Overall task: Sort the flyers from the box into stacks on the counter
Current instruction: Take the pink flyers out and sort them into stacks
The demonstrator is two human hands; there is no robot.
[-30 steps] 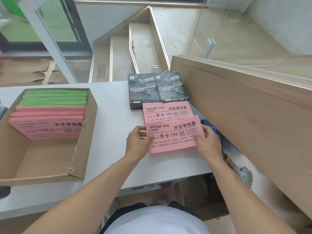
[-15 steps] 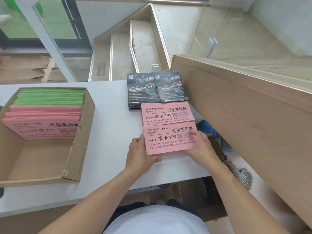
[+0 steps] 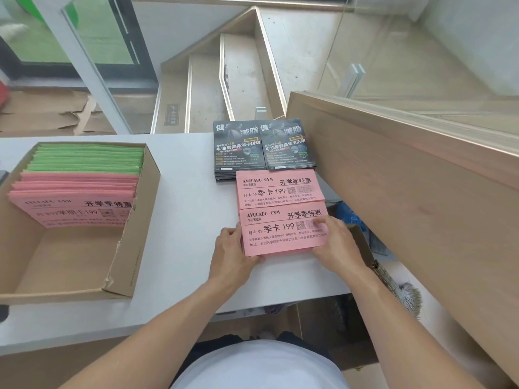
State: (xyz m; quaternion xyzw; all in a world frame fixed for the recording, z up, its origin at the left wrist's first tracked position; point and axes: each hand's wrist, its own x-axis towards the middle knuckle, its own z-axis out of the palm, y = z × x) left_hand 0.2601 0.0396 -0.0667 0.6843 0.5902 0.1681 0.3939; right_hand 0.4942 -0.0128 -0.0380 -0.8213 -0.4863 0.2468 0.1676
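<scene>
The near pink stack (image 3: 283, 231) of flyers lies flat on the white surface (image 3: 182, 220), its far edge touching a second pink stack (image 3: 278, 188). The left hand (image 3: 234, 252) grips its left edge, thumb at the near corner; the right hand (image 3: 337, 242) holds the right edge, fingers (image 3: 323, 221) laid on the top sheet. Beyond sit two dark flyer stacks (image 3: 264, 146) side by side. Well to the left, the cardboard box (image 3: 134, 248) holds upright pink flyers (image 3: 75, 203) and green flyers (image 3: 87, 160).
</scene>
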